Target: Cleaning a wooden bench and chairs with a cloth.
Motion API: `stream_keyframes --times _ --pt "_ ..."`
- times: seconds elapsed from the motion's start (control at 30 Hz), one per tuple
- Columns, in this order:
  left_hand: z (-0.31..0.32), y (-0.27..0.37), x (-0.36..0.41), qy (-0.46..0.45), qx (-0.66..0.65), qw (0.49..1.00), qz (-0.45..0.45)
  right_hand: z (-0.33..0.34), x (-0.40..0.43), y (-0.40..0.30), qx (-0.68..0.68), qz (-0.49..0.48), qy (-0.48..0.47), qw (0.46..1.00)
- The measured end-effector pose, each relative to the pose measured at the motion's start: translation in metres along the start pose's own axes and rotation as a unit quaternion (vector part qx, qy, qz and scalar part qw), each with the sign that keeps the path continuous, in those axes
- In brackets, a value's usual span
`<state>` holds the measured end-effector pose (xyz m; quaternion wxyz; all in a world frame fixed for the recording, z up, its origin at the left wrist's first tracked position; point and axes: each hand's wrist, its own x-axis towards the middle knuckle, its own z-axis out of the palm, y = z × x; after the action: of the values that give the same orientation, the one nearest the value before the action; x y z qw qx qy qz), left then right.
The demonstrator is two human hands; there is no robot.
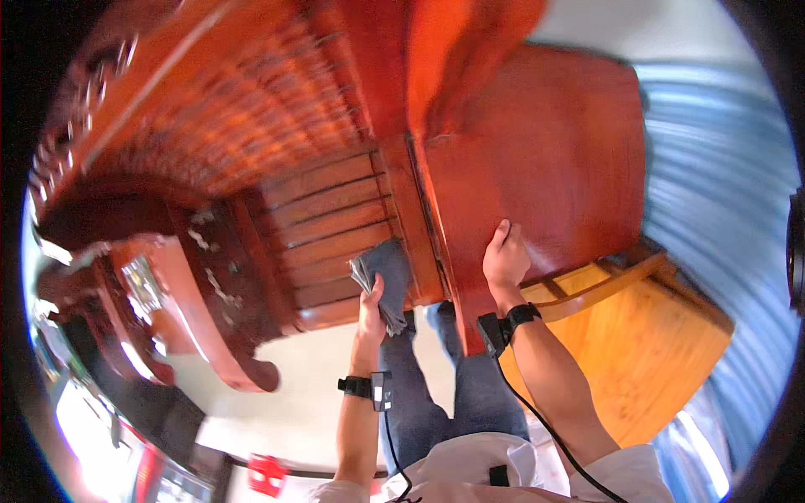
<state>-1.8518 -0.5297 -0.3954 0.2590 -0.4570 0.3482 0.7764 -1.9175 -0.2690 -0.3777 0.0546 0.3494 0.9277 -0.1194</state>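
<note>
My left hand (371, 313) grips a folded dark grey cloth (393, 276), thumb on top and layered edges fanning out at the side. The cloth is over the front part of the slatted wooden seat (336, 210) of a reddish-brown bench; contact with the slats cannot be made out. To the right, my right hand (507, 259) is curled into a loose fist above or against a smooth red-brown wooden tabletop (566, 151), near its front edge. Nothing shows between its fingers. A black strap with a small cabled device sits on each wrist.
Left of the seat is a carved wooden armrest (210, 320). The bench's backrest (251, 119) rises behind. A yellow wooden chair (629, 352) stands close on the right, before a blue curtain (710, 182). Pale floor (308, 390) and a red object (267, 475) appear below.
</note>
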Motion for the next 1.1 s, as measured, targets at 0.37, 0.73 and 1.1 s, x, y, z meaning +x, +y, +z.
stream_keyframes --times 0.37,0.73,1.1 --pt "0.11 0.026 0.124 -0.094 0.129 0.96 0.232 0.015 -0.006 0.015 0.002 0.003 -0.008 1.0" --pt "0.053 -0.074 0.09 -0.145 0.314 0.909 0.234 0.021 -0.002 0.013 0.058 0.028 -0.018 0.998" --pt "0.009 -0.183 0.029 -0.111 0.153 0.979 -0.083 0.029 -0.001 0.024 0.065 0.017 0.009 0.998"
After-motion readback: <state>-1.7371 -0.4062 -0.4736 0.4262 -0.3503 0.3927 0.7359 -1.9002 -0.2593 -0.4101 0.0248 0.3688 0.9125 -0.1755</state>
